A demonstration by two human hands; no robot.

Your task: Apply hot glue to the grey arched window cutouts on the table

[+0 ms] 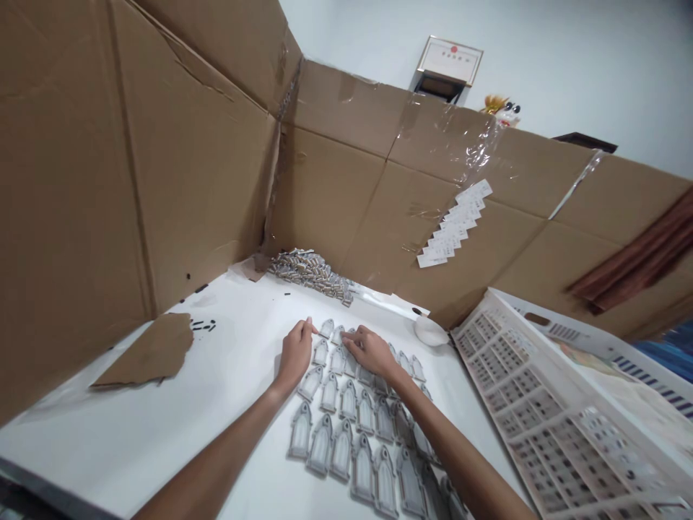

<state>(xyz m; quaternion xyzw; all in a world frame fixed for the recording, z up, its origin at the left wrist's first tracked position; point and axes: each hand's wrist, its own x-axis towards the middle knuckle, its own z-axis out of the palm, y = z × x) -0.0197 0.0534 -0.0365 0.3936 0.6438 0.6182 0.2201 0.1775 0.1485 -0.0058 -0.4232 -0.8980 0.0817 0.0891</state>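
Rows of flat grey arch-shaped pieces (321, 442), each with a small loop at its pointed top, lie on the white tabletop (238, 440). My left hand (296, 352) is closed beside the far left end of the rows, thumb and index finger pressed together near an arch piece (326, 328). What it pinches, if anything, is too small to make out. Over the farthest rows, my right hand (372, 349) is also closed, its fingertips down at another arch piece (338, 334). Anything between those fingers is hidden. My right forearm covers part of the rows.
A heap of small metallic pieces (311, 273) lies in the back corner against the cardboard walls (330, 188). At left are a torn cardboard piece (146, 350) and small black bits (204, 326). A white bowl (432, 332) and white plastic basket (520, 383) stand right.
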